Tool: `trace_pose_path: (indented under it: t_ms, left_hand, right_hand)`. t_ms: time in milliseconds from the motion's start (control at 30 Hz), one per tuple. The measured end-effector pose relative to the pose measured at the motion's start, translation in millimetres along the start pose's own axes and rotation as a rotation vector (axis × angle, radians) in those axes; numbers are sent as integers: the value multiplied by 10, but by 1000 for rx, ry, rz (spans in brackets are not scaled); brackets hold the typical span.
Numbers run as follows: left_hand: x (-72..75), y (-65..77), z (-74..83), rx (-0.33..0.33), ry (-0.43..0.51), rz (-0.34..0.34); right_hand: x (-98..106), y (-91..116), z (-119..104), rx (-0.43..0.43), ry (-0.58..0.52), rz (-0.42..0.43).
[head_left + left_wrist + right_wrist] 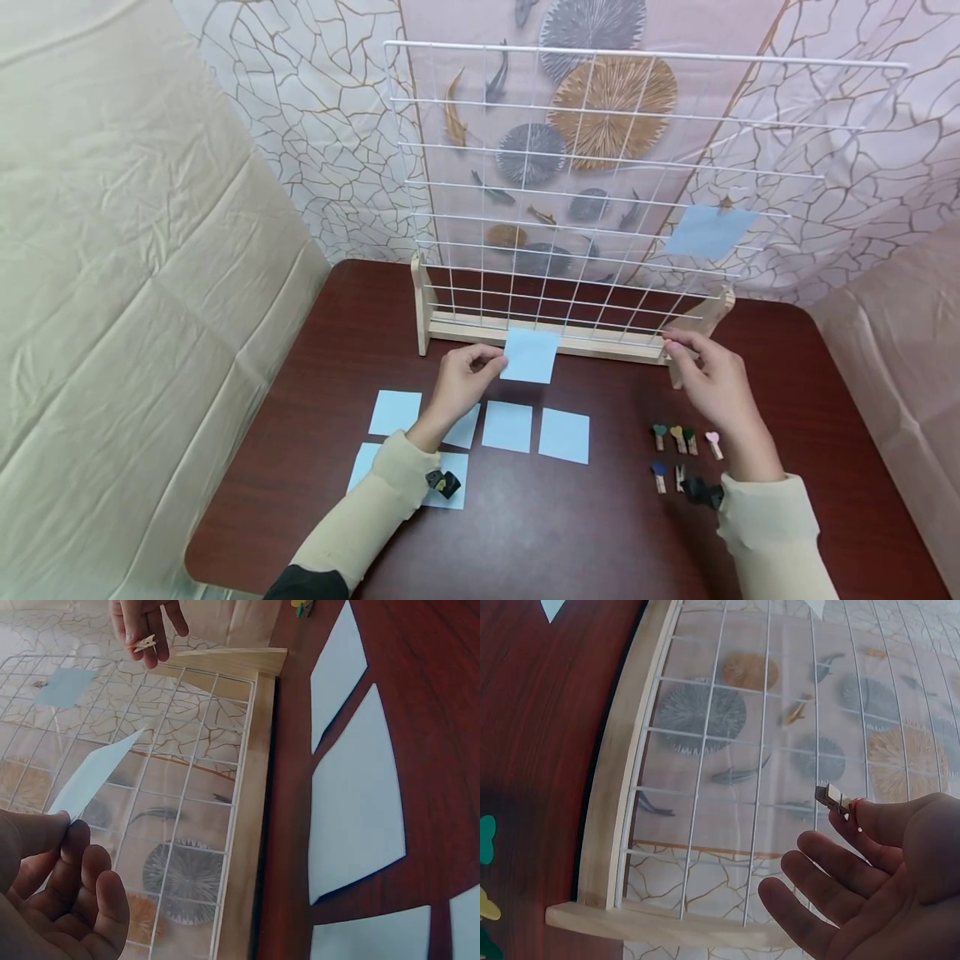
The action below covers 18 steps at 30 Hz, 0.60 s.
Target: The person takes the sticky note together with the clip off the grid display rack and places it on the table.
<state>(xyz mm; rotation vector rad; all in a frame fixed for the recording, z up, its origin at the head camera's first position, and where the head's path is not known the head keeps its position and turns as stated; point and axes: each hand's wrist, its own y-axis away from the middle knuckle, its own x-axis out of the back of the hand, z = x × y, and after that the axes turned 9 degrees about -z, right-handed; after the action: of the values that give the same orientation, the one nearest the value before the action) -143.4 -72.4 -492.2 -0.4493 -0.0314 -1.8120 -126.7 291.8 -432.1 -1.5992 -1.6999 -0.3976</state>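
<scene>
My left hand [461,385] pinches a light blue paper square [531,356] at its left edge, thumb against fingers, and holds it up before the bottom of the white wire grid. In the left wrist view this paper [96,774] stands edge-up above the thumb. To the right, my right hand [712,379] holds a small wooden clothespin [834,798] between thumb and index finger, the other fingers loosely spread. The clothespin appears clear of the grid. Another blue paper square [710,232] hangs on the grid's right side from a clothespin [725,203].
Several blue paper squares [507,427] lie on the dark red table [525,533], some partly behind my left arm. Several clothespins with coloured hearts [659,433] lie near my right wrist. The grid's wooden stand [600,343] sits at the back, before a patterned curtain [337,125].
</scene>
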Motion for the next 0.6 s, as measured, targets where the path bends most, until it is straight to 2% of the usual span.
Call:
trace_pose_path:
  t_ms: [300, 600]
  left_hand:
    - [-7, 133, -102, 44, 15, -11]
    - [-28, 232, -177, 73, -10, -2]
  right_hand:
    - [16, 78, 102, -18, 27, 48]
    - [56, 198, 222, -64, 50, 55]
